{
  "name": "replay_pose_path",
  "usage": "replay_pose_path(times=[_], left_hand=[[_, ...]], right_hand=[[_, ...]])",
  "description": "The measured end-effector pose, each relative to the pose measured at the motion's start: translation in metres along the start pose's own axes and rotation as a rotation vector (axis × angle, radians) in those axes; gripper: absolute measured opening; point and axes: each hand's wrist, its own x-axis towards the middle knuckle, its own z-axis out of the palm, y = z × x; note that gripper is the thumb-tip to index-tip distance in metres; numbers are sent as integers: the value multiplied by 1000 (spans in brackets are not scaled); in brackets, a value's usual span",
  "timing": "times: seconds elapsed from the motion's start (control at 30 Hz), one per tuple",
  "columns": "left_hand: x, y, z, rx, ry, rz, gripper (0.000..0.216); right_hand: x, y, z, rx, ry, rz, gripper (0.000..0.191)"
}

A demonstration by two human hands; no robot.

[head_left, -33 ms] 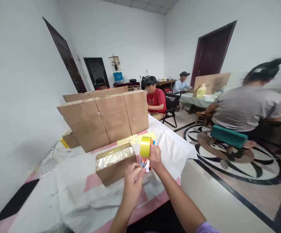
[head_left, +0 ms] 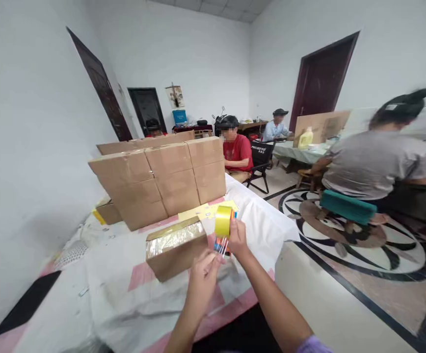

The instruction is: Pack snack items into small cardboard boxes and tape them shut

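My right hand (head_left: pixel 237 239) is closed round a tape dispenser (head_left: pixel 233 214) with orange and blue parts, which carries a yellow roll of tape (head_left: pixel 223 221). Just below the roll, my left hand (head_left: pixel 204 268) is closed in a pinch. A shiny strip of tape (head_left: pixel 222 245) runs between its fingertips and the dispenser. To the left of both hands stands a closed cardboard box (head_left: pixel 178 257), its top covered with glossy tape (head_left: pixel 176 238). Its near right corner lies close to my left hand.
Behind the box, a tall cardboard partition (head_left: pixel 161 181) stands across the table, which has a white and pink cloth (head_left: pixel 120 294). Yellow sheets (head_left: pixel 213 210) lie at its foot. A black flat piece (head_left: pixel 27 301) rests at left. Co-workers (head_left: pixel 238 149) sit beyond and at right.
Both hands and the dispenser appear very slightly further right in the picture, along with the whole scene. The grip of each hand is the same.
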Motion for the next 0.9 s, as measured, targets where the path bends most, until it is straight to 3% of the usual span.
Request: replay_pose_path(times=[0.1, 0.23, 0.43, 0.7, 0.9], left_hand=[[-3, -10, 7, -145, -116, -173, 57], [-16, -23, 13, -179, -116, -255, 57], [-37, -29, 17, -101, -127, -236, 53], [-44, -24, 17, -109, -139, -268, 63], [-55, -31, 14, -47, -49, -237, 64]], right_hand=[[5, -10, 0, 32, 101, 48, 60], [-3, -28, 1, 114, 241, 198, 55], [-25, -35, -10, 132, 252, 250, 54], [-28, -30, -19, 14, 408, 265, 52], [-41, -41, -18, 45, 455, 250, 49]])
